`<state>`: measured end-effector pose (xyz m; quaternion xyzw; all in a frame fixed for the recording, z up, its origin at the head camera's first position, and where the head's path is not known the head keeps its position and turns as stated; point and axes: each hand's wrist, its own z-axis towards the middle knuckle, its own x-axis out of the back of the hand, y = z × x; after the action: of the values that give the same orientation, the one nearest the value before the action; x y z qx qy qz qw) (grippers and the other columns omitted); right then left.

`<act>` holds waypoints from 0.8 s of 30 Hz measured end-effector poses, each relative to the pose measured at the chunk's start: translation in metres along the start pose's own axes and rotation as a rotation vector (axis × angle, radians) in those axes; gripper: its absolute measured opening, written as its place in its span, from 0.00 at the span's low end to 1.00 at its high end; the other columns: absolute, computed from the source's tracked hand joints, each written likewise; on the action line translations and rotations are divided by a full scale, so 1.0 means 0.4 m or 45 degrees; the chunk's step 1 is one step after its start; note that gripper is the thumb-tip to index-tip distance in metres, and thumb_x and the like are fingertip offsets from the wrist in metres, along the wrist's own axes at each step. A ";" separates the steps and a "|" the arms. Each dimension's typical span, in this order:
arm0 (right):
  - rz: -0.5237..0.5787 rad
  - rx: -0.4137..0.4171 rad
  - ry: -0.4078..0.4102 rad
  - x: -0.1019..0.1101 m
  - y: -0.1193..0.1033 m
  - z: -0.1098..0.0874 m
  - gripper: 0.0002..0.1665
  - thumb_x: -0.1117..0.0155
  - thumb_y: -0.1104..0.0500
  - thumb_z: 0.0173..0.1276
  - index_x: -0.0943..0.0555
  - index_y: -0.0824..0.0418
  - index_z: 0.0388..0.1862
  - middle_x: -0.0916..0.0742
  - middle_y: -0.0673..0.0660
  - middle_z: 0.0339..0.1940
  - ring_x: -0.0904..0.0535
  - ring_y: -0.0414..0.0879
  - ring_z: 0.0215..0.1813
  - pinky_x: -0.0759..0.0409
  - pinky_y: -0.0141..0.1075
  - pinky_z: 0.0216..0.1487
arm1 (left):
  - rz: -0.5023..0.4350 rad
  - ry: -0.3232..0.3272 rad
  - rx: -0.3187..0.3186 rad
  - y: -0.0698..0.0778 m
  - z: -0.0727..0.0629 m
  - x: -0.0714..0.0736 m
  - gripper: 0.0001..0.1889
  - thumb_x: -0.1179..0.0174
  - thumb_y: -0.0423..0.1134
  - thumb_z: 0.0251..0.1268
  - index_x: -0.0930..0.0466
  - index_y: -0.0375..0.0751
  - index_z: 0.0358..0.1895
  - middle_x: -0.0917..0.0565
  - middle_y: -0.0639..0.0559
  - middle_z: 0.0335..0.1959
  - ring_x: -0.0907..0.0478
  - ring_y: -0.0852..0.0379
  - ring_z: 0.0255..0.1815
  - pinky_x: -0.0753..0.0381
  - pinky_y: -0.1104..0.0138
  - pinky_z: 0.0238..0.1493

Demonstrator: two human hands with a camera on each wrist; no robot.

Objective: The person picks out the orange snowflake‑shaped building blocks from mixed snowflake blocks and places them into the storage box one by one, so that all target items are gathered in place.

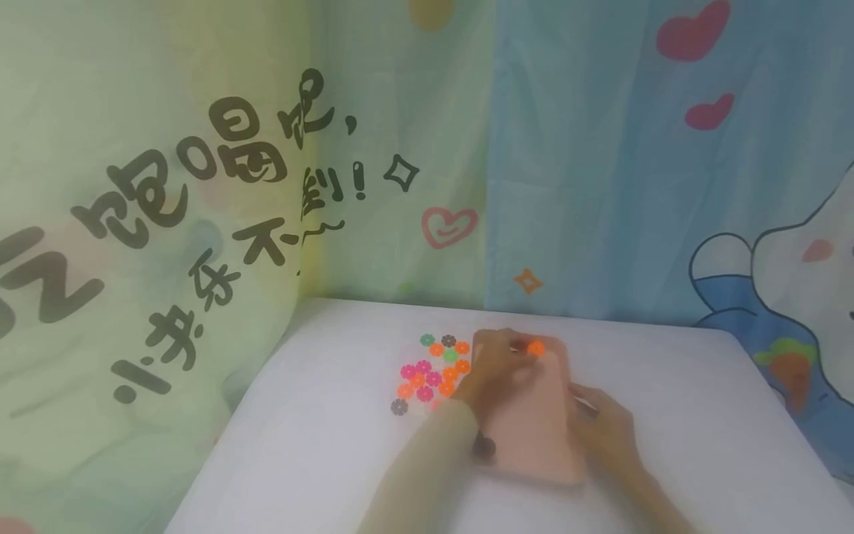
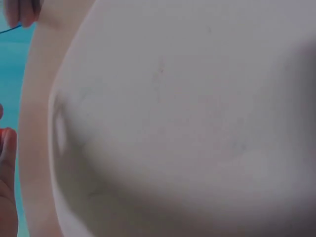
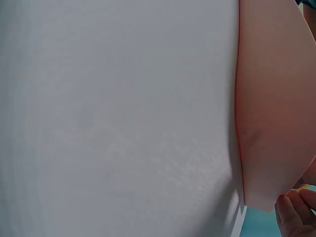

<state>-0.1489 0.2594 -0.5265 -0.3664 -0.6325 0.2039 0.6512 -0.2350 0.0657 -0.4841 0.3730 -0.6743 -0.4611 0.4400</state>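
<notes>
Near the table's (image 1: 667, 386) far edge, the left hand (image 1: 497, 365) pinches an orange flower disc (image 1: 536, 348) over the pink board (image 1: 534, 437) (long axis front-to-back); the right hand (image 1: 603, 430) grips the board's right edge.

Flat pink foam pad (image 1: 534, 423), soft rectangle, lying on the white table. Small orange flower-shaped plastic disc (image 1: 536, 348) at the pad's far end, pinched by the left hand (image 1: 497, 371). Right hand (image 1: 603, 430) gripping the pad's right edge.
</notes>
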 end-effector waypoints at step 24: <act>0.070 0.245 0.121 -0.001 0.033 0.005 0.33 0.34 0.58 0.67 0.31 0.61 0.70 0.24 0.61 0.65 0.28 0.60 0.65 0.26 0.54 0.59 | 0.110 -0.084 -0.251 -0.090 0.130 -0.081 0.18 0.38 0.38 0.66 0.27 0.59 0.56 0.22 0.65 0.49 0.26 0.63 0.50 0.25 0.59 0.55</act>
<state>-0.1484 0.2682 -0.5366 -0.3286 -0.5680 0.2639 0.7069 -0.2693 0.0998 -0.5360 0.2831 -0.6553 -0.5178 0.4715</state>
